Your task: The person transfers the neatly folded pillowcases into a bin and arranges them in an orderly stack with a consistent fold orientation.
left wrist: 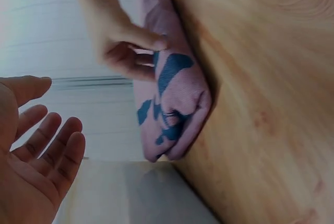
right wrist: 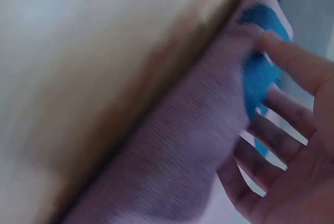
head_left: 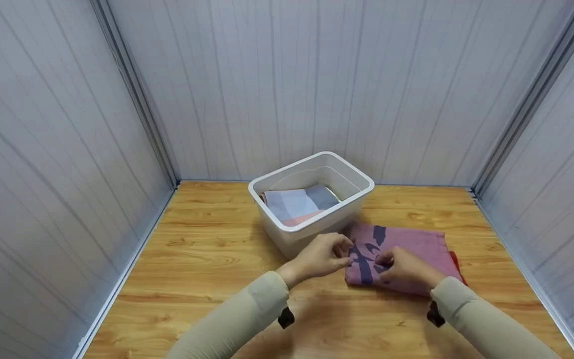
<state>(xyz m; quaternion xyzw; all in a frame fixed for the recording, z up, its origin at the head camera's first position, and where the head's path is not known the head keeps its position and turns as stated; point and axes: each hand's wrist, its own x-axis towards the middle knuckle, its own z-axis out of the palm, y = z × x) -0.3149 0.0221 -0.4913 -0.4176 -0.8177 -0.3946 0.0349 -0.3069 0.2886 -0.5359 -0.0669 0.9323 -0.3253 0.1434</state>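
A folded purple cloth (head_left: 416, 244) with dark blue shapes lies on the table, close to the white bin's right front side. The right hand (head_left: 404, 269) is over its front left part. In the right wrist view the thumb and loosely bent fingers (right wrist: 276, 135) rest against the cloth (right wrist: 182, 140), without a visible grip. My left hand (head_left: 319, 257) is held at the left edge of the cloth, beside the bin. The left wrist view shows its fingers (left wrist: 57, 151) relaxed, apart from the cloth (left wrist: 177, 88), with nothing in the palm.
A white plastic bin (head_left: 312, 227) stands near the back wall (head_left: 287, 89), holding a folded cloth (head_left: 292, 202) in grey, white and salmon. Something red (head_left: 455, 262) peeks out at the purple cloth's right edge. Panel walls enclose the wooden table (head_left: 207, 249) on the left, right and back.
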